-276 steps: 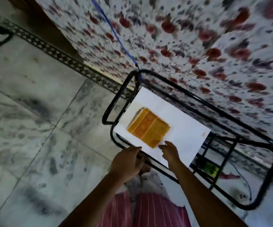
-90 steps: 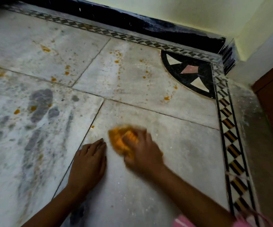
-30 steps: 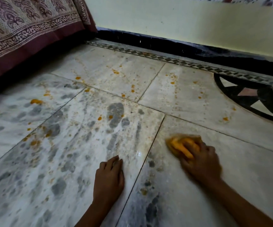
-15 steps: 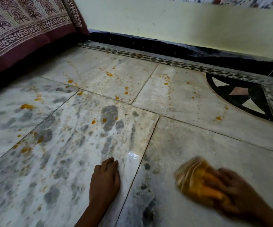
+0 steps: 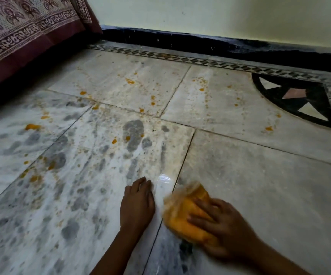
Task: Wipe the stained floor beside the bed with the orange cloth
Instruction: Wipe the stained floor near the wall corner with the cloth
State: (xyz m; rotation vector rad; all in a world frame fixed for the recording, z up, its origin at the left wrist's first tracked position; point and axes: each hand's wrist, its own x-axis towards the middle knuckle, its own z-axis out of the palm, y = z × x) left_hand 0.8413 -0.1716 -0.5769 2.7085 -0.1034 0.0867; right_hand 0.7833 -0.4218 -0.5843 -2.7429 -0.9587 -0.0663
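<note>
Many stains [image 5: 130, 81] remain — right hand [image 5: 223, 230] presses cloth [image 5: 186, 215] mid-wipe, left hand [image 5: 137, 204] flat, empty — next, sweep bedward.

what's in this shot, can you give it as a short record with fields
setting: marble tile floor beside a bed with a patterned maroon bedspread
right hand: pressed on the orange cloth, blurred by motion
left hand: flat on the floor, empty, just left of the cloth
cloth position: over the grout line between two near tiles
stains: orange spots scattered over the far and left tiles
near right tile: looks free of orange spots
corner: black inlay with triangles at right
wall base: dark skirting
</note>
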